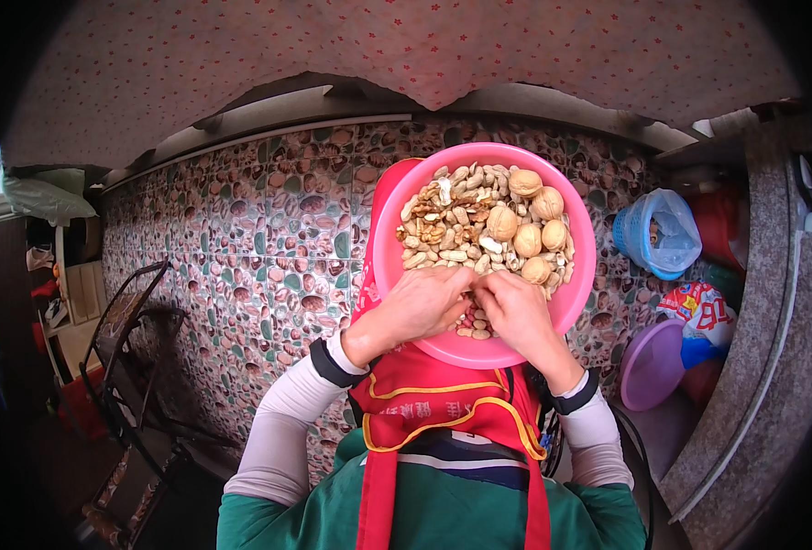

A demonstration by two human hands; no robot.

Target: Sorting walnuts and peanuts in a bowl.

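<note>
A pink plastic bowl (582,275) rests on my lap, holding unshelled peanuts (454,256), several whole walnuts (501,223) and some walnut kernels (431,232). Over its near side, my left hand (423,302) and my right hand (516,309) meet at the fingertips. Thumbs and forefingers are pinched together on what appears to be a peanut, mostly hidden by the fingers. Below them, reddish shelled peanut kernels (471,320) lie beside a few unshelled ones. A split pale shell (444,191) sits at the far left of the pile.
Beneath the bowl is my red apron (440,392). To the right stand a blue basket with a plastic liner (660,234), a purple basin (650,364) and a printed plastic bag (705,320). A metal-framed chair (127,323) is at left. Floral cloth (406,48) hangs ahead.
</note>
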